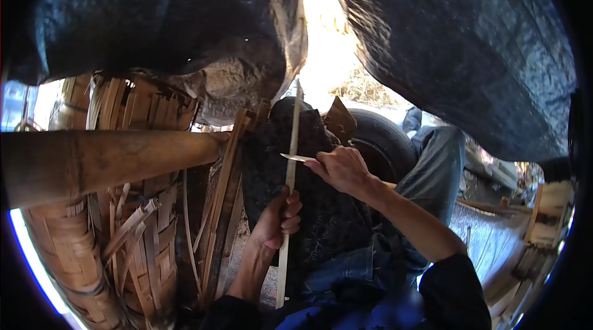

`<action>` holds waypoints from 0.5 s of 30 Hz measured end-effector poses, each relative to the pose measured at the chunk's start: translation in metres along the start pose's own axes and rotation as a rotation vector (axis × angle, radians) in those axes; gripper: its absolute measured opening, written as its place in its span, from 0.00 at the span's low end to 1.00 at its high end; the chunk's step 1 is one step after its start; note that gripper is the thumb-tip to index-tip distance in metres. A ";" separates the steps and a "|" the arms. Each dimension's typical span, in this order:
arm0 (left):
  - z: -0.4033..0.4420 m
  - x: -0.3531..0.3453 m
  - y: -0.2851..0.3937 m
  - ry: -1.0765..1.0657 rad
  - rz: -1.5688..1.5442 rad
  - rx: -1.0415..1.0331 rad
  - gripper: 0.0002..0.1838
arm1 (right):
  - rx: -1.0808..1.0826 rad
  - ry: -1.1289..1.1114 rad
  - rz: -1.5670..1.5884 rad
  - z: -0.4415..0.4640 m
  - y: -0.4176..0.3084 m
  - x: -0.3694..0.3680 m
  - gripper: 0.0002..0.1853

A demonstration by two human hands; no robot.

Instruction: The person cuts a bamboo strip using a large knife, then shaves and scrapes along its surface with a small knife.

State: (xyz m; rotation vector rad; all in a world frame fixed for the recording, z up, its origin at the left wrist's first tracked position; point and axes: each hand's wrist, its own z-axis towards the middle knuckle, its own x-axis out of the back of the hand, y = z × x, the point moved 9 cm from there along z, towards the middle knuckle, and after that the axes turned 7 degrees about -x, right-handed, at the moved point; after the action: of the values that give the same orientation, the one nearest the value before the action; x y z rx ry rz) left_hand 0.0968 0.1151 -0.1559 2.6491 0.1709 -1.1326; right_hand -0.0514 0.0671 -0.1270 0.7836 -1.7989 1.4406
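A long pale bamboo strip (294,126) runs nearly upright in front of my body. My left hand (279,217) is wrapped round its lower middle part, and the lower end sticks out below that fist. Just above, my right hand (346,170) is closed on a knife; its handle is hidden in my fingers. The short pointed blade (295,157) lies crosswise at the strip and points left. Behind the strip, a dark cloth (272,175) covers my leg.
A thick bamboo pole (117,160) juts in from the left, beside woven bamboo baskets (62,249) and loose split strips (133,225). Dark sheeting (445,39) hangs overhead. A tyre (380,141) stands ahead, and wooden pieces (550,212) lie at right.
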 end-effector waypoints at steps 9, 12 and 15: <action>-0.001 -0.002 -0.004 -0.146 -0.293 0.000 0.16 | -0.143 0.140 0.011 0.083 0.035 -0.007 0.28; -0.001 -0.002 0.001 -0.159 -0.388 0.000 0.16 | -0.209 0.086 0.063 0.095 0.031 -0.011 0.31; -0.004 -0.007 0.000 -0.229 -0.429 0.004 0.16 | -0.201 0.069 0.134 0.088 0.027 -0.011 0.29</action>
State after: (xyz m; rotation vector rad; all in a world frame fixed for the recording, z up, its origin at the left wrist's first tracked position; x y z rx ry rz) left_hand 0.0951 0.1160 -0.1484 2.5252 0.7182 -1.5513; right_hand -0.0790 -0.0129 -0.1636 0.5135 -1.9379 1.3267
